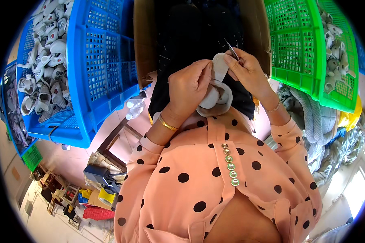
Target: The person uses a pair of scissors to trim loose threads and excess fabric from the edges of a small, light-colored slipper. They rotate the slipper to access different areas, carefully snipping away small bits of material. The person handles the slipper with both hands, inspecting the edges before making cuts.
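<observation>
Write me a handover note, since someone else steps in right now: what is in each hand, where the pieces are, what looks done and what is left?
Left hand: grips a small grey shoe, sole up.
Right hand: pinches a thin metal tool at the shoe's pale sole.
Blue crate on the left holds many similar small shoes; green crate on the right holds more small shoes.
Done: cannot tell which crate is finished.
Left: this shoe is in hand, not yet put down.
</observation>
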The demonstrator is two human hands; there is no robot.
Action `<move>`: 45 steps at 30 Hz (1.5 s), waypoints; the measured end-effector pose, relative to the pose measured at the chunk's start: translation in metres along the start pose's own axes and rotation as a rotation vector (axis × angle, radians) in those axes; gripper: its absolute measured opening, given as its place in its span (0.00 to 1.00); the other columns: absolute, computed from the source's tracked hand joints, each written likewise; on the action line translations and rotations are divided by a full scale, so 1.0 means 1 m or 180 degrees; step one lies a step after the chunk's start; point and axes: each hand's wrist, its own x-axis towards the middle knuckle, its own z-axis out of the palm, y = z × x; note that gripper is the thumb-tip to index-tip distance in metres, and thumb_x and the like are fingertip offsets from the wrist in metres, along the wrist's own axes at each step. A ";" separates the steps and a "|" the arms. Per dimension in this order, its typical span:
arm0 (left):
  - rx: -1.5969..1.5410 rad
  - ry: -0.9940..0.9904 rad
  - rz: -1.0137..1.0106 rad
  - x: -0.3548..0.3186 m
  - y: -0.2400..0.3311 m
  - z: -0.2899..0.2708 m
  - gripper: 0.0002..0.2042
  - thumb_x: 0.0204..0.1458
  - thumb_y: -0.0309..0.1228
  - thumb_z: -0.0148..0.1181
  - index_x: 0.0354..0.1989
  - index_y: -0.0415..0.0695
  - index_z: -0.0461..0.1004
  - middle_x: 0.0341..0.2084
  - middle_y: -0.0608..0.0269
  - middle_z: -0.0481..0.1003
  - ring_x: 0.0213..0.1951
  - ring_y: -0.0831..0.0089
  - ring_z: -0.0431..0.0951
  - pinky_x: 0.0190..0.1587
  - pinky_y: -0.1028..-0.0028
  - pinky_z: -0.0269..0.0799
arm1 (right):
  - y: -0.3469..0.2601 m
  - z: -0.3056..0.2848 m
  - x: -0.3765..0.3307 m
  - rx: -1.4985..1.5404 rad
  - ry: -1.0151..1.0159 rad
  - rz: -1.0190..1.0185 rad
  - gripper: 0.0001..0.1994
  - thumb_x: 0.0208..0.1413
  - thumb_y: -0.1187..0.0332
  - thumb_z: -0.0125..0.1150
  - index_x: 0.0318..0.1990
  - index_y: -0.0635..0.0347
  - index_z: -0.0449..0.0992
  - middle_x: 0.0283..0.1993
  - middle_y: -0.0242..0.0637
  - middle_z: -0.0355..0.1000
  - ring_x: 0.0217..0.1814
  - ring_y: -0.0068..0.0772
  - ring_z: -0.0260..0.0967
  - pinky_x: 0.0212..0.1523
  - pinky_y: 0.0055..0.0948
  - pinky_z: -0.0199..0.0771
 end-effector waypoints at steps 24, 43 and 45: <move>-0.1672 -0.0177 -0.0760 0.002 -0.022 0.004 0.03 0.60 0.25 0.55 0.37 0.38 0.71 0.44 0.60 0.69 0.36 0.81 0.72 0.40 0.81 0.69 | -0.041 -0.014 0.007 -0.4961 0.0380 -0.1967 0.22 0.52 0.45 0.61 0.23 0.52 0.65 0.17 0.29 0.62 0.19 0.30 0.66 0.22 0.27 0.65; -0.1619 -0.0093 -0.0720 0.001 -0.022 0.007 0.03 0.60 0.24 0.55 0.37 0.38 0.71 0.45 0.60 0.68 0.35 0.81 0.73 0.39 0.81 0.71 | -0.039 -0.014 0.005 -0.5164 0.0546 -0.2288 0.22 0.51 0.44 0.61 0.21 0.50 0.65 0.14 0.25 0.59 0.16 0.24 0.63 0.21 0.23 0.59; -0.1594 -0.0073 -0.0643 0.001 -0.021 0.007 0.03 0.59 0.24 0.55 0.37 0.38 0.71 0.45 0.59 0.68 0.36 0.80 0.73 0.39 0.81 0.72 | -0.041 -0.013 0.006 -0.5190 0.0510 -0.2291 0.21 0.51 0.45 0.61 0.21 0.50 0.65 0.14 0.25 0.60 0.16 0.24 0.63 0.21 0.23 0.60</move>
